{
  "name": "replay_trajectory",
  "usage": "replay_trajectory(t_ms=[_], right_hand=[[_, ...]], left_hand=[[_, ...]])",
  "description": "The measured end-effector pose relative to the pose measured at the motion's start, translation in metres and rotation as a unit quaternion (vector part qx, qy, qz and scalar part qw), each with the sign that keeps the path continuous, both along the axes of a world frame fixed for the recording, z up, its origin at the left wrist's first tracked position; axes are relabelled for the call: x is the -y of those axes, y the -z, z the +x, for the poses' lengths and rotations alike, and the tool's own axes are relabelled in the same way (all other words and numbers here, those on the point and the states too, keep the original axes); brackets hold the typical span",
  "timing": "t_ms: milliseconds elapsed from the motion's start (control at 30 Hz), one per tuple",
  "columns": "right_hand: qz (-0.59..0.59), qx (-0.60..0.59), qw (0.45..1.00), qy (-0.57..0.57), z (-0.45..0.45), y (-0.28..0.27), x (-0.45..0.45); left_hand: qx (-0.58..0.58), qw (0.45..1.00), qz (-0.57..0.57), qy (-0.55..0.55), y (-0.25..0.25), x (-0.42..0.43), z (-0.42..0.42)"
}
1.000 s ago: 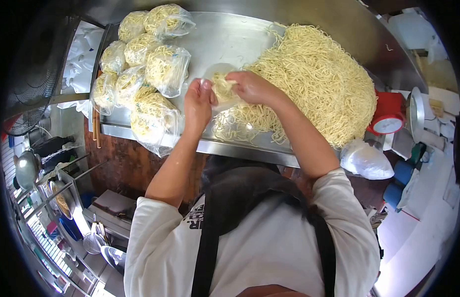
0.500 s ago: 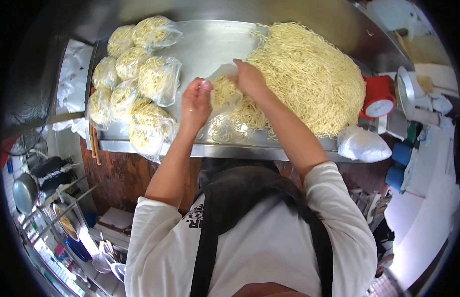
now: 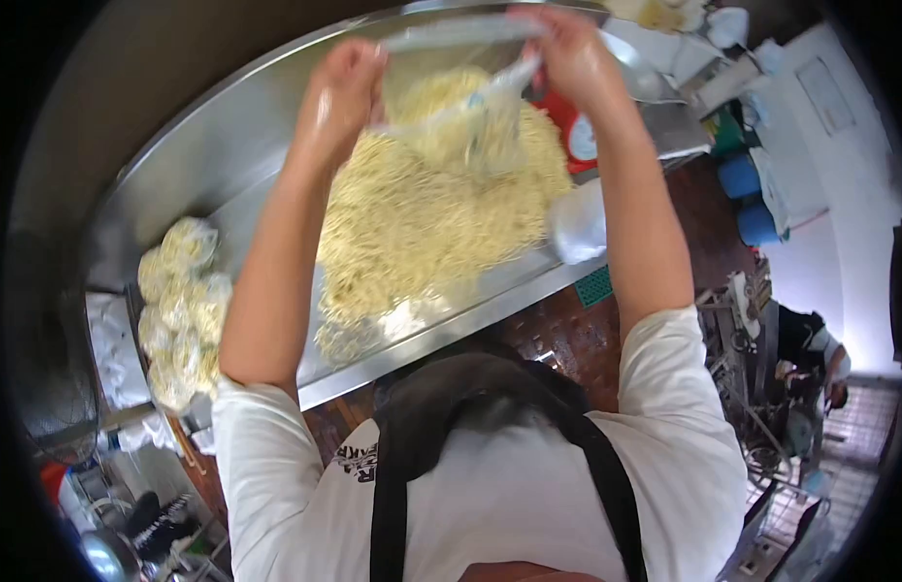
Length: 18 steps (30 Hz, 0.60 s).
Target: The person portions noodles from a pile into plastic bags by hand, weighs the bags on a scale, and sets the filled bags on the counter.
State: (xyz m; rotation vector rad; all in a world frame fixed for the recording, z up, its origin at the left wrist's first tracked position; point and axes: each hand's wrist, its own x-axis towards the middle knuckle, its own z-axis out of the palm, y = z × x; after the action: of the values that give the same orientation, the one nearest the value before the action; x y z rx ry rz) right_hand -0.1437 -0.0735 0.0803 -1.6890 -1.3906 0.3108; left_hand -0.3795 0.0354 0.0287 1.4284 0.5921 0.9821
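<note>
Steel worktop (image 3: 245, 206) bears loose noodle heap (image 3: 422, 228); bagged noodles (image 3: 179, 315) cluster at left, white plastic bundle (image 3: 577, 225) at right.

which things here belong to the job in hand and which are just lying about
Job in hand:
held noodle-filled clear plastic bag
heap of loose yellow noodles
filled clear plastic bags

Apparently just lying about:
blue cylindrical containers
green perforated panel
thin wooden sticks
</note>
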Motion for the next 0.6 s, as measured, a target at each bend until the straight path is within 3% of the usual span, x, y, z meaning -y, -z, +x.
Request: replay_trajectory(t_ms=[67, 100, 133, 167, 200, 233, 267, 300, 333, 367, 400, 433, 467, 533, 600], right_hand=[[0.164, -0.067, 0.982, -0.061, 0.083, -0.029, 0.005], [0.229, -0.064, 0.969, -0.062, 0.107, -0.038, 0.019], [0.292, -0.056, 0.953, -0.063, 0.130, -0.046, 0.033], [0.310, 0.020, 0.951, -0.006, 0.152, -0.045, 0.052], [0.325, 0.097, 0.939, 0.052, 0.175, -0.041, 0.066], [0.310, 0.197, 0.914, 0.173, 0.205, -0.010, 0.069], [0.285, 0.289, 0.866, 0.291, 0.235, 0.038, 0.066], [0.177, 0.100, 0.953, 0.226, 0.252, 0.077, 0.063], [0.064, -0.094, 0.983, 0.145, 0.258, 0.095, 0.058], [0.033, -0.330, 0.940, 0.081, 0.241, 0.085, 0.069], [0.072, -0.403, 0.910, 0.071, 0.261, 0.115, 0.057], [0.067, -0.426, 0.901, 0.054, 0.280, 0.121, 0.052], [0.059, -0.449, 0.891, 0.037, 0.299, 0.125, 0.050], [0.020, -0.476, 0.879, -0.014, 0.326, 0.118, 0.053], [0.104, -0.445, 0.888, -0.048, 0.314, 0.071, 0.071]], left_hand=[[0.064, 0.996, 0.051, 0.029, -0.051, 0.010, 0.080], [0.089, 0.992, 0.085, 0.035, -0.053, -0.015, 0.123], [0.027, 0.990, 0.124, -0.059, -0.066, -0.013, 0.164], [0.009, 0.989, 0.114, -0.096, -0.086, 0.017, 0.190], [0.023, 0.942, 0.256, -0.216, -0.066, 0.001, 0.235], [0.053, 0.969, 0.193, -0.147, -0.061, 0.009, 0.264], [0.095, 0.970, 0.151, -0.167, -0.043, 0.012, 0.302], [0.125, 0.981, 0.082, -0.123, -0.031, 0.022, 0.329], [0.085, 0.980, 0.105, -0.148, -0.011, 0.030, 0.355], [0.032, 0.970, 0.163, -0.176, 0.011, 0.034, 0.380], [-0.023, 0.923, 0.307, -0.233, 0.046, 0.027, 0.403], [-0.027, 0.980, 0.137, -0.144, 0.029, 0.069, 0.394], [-0.056, 0.988, 0.099, -0.107, 0.041, 0.070, 0.401], [-0.028, 0.989, 0.106, -0.101, 0.043, 0.070, 0.409], [-0.009, 0.989, 0.113, -0.094, 0.035, 0.071, 0.413]])
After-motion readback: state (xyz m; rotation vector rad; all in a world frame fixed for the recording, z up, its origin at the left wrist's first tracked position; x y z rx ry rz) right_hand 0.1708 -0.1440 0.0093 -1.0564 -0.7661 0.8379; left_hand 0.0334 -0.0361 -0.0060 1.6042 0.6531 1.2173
